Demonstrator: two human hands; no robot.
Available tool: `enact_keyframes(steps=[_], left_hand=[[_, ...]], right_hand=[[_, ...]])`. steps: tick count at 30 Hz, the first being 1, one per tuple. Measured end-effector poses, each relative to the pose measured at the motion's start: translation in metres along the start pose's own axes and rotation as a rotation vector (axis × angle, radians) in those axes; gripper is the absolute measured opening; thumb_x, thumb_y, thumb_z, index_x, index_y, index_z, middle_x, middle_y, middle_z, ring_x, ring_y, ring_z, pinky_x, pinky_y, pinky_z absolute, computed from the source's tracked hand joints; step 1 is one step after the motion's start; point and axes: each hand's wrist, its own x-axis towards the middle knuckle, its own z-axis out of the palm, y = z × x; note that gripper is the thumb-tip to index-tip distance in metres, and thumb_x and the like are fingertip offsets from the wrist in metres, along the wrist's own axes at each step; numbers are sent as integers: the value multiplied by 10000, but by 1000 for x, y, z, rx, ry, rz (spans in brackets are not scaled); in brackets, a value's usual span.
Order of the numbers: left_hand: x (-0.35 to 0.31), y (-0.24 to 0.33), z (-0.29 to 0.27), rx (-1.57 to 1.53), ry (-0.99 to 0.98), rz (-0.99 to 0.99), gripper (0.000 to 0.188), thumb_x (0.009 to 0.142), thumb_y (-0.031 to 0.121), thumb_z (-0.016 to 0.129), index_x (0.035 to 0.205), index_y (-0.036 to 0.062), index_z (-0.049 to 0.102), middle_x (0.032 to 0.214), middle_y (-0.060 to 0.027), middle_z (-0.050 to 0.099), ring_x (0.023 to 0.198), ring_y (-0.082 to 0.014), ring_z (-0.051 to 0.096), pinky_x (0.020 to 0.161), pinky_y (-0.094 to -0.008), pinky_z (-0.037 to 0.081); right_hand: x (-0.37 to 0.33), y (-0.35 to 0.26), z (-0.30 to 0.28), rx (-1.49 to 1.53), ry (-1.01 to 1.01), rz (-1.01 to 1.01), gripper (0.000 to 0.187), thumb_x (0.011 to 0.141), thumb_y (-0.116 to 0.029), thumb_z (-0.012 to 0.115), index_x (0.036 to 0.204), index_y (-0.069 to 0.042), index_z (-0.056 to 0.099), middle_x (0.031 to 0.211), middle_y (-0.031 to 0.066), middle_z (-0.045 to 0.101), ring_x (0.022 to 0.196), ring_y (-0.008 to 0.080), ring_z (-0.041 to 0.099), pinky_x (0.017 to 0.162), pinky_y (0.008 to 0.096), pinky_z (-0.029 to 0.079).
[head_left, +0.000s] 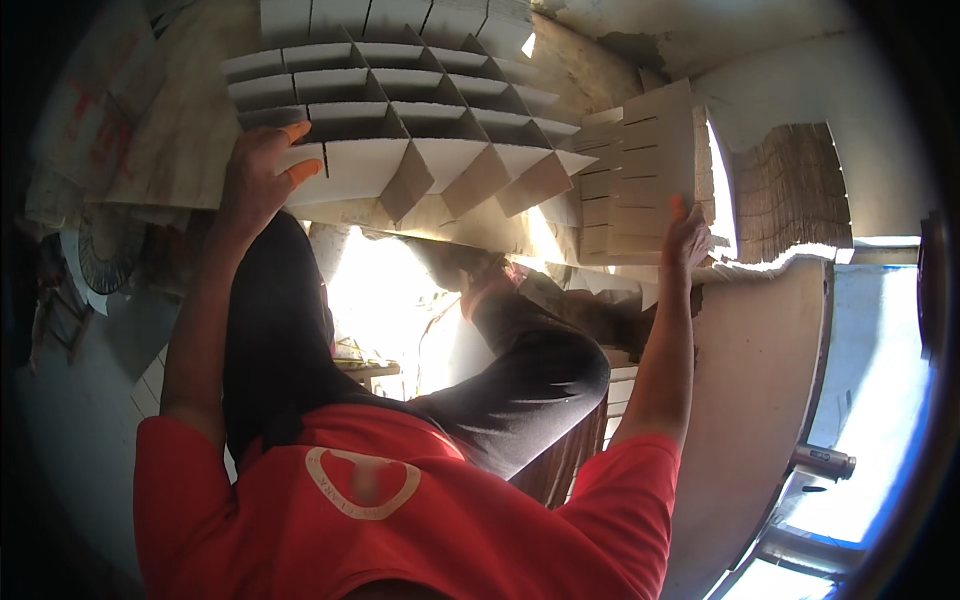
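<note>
A cardboard divider grid [360,170] of interlocked, slotted strips stands on the table at the upper middle, its cells facing up. My left hand [262,175], with orange covers on the thumb and a finger, is closed on the grid's near left corner. On the right, my right hand [687,240] is closed around the near edge of a slotted cardboard strip [655,170]. That strip is tilted up beside a pile of similar pale strips [597,185]. How many pieces the right hand grips is hard to see.
More slotted strips [395,18] lie beyond the grid. A thick stack of brown slotted cardboard [795,190] stands at the far right. My legs are bent under the table's near edge [450,245]. Bright sunlight falls between them. At left is a round fan-like object [103,250].
</note>
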Motion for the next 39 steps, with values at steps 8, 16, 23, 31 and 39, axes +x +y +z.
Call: enact_keyframes(steps=[8, 16, 23, 31, 39], left_hand=[[-5, 0, -3, -97, 47, -41, 463, 716, 88, 749, 1151, 12, 610, 1051, -113, 625, 1024, -235, 571, 892, -335, 454], [-9, -5, -2, -229, 45, -124, 385, 737, 41, 714, 1110, 3, 625, 998, -150, 621, 978, -259, 602, 834, -326, 484], [-9, -11, 8, -421, 32, -166, 193, 757, -9, 673, 949, 3, 666, 821, -112, 594, 748, -214, 574, 658, -321, 482], [-8, -7, 6, -406, 25, -130, 176, 760, -4, 669, 936, -5, 668, 794, -104, 582, 755, -191, 568, 656, -305, 452], [-8, -9, 7, -395, 27, -128, 168, 762, 15, 672, 929, 2, 667, 807, -115, 584, 741, -211, 586, 650, -321, 465]], right_hand=[[28, -13, -21, 572, 175, 163, 381, 891, -392, 563, 867, -36, 696, 773, 137, 678, 687, 246, 627, 651, 407, 468], [1, -149, -132, 1026, 116, -76, 237, 850, -122, 684, 1045, 4, 639, 831, 89, 682, 710, 81, 614, 621, 212, 501], [-48, -245, -135, 1116, 58, -652, 445, 792, -57, 730, 1213, -24, 590, 772, 10, 664, 586, 23, 538, 451, 199, 423], [-69, -296, -123, 1185, -95, -678, 433, 830, -94, 693, 1226, 19, 562, 799, 142, 672, 474, 86, 464, 468, 232, 435], [-81, -313, -106, 1147, -184, -788, 441, 845, -38, 661, 1267, 0, 539, 573, 22, 527, 467, 55, 442, 433, 220, 400]])
